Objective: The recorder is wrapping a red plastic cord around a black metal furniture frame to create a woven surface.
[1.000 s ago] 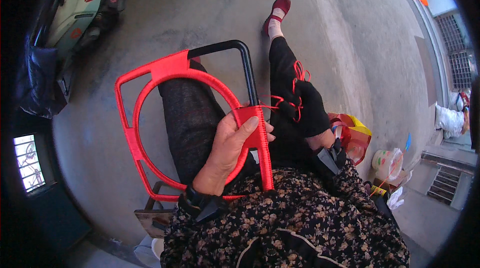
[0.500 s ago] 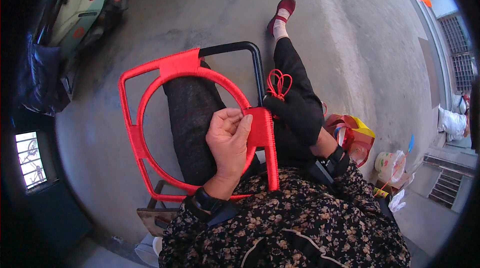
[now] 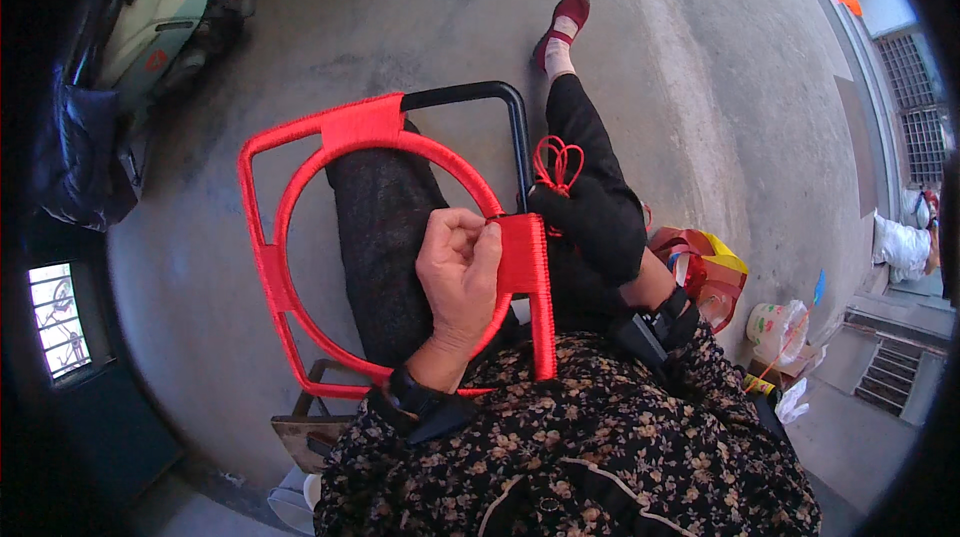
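A square metal frame (image 3: 253, 199) with a round inner ring rests across my lap. Red cord is wound tightly over most of it, while its far right corner (image 3: 517, 127) is bare black metal. My bare left hand (image 3: 458, 267) is closed, thumb and fingers pinching the left edge of the wound red panel (image 3: 522, 255) where ring and frame side meet. My right hand (image 3: 600, 227), in a black glove, is closed beside the frame's right side. A looped bundle of red cord (image 3: 557, 165) sticks up from it. My right fingertips are mostly hidden.
On my right stand a red and yellow bag (image 3: 712, 272) and a white tub (image 3: 775, 327) with plastic in it. A wooden stool (image 3: 300, 437) is at my left hip. A scooter (image 3: 155, 27) is parked at the far left on the concrete floor (image 3: 420, 27).
The frame and both hands have shifted only very slightly. My left hand keeps its pinch at the panel's edge, and the right still holds the cord bundle.
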Demonstrator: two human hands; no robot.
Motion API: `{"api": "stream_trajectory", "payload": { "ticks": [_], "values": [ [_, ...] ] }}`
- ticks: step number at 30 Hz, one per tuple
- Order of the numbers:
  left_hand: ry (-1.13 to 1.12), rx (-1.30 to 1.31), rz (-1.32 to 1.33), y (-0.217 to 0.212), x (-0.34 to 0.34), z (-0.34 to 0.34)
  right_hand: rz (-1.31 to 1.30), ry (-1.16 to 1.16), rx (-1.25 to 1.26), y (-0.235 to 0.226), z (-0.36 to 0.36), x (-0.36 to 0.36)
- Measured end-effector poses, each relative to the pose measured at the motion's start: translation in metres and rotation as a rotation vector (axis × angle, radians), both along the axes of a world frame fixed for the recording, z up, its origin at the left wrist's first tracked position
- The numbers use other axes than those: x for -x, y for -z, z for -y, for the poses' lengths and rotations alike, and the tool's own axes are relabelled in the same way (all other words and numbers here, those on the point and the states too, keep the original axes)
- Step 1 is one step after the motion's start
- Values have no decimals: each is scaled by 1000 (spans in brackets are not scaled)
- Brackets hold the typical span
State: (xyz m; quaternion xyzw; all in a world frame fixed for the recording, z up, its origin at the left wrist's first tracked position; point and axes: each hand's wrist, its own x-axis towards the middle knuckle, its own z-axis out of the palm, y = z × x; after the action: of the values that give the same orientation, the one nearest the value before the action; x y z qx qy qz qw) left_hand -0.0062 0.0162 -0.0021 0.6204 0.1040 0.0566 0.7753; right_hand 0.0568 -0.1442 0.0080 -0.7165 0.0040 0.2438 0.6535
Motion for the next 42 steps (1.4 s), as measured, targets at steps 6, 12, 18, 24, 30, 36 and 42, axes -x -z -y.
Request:
{"api": "stream_trajectory", "payload": {
  "ticks": [6,12,18,24,30,36,42],
  "values": [
    [-30,-76,-34,-3,-2,1,-178,503,-367,2,32,-29],
    [-76,-26,6,-11,-3,2,380,537,515,20,75,-44],
    [-193,-217,261,-13,-3,6,1146,-225,714,-59,-23,-15],
    [-177,44,-90,-7,-2,-3,1146,-311,534,-75,-19,-7],
    [-105,397,-258,6,-4,-4,81,-24,14,-42,14,-6],
    [-14,496,-344,17,-7,0,16,-306,127,-13,15,-11],
    [40,500,-359,15,-8,2,91,-371,48,7,16,-12]
  ]
}}
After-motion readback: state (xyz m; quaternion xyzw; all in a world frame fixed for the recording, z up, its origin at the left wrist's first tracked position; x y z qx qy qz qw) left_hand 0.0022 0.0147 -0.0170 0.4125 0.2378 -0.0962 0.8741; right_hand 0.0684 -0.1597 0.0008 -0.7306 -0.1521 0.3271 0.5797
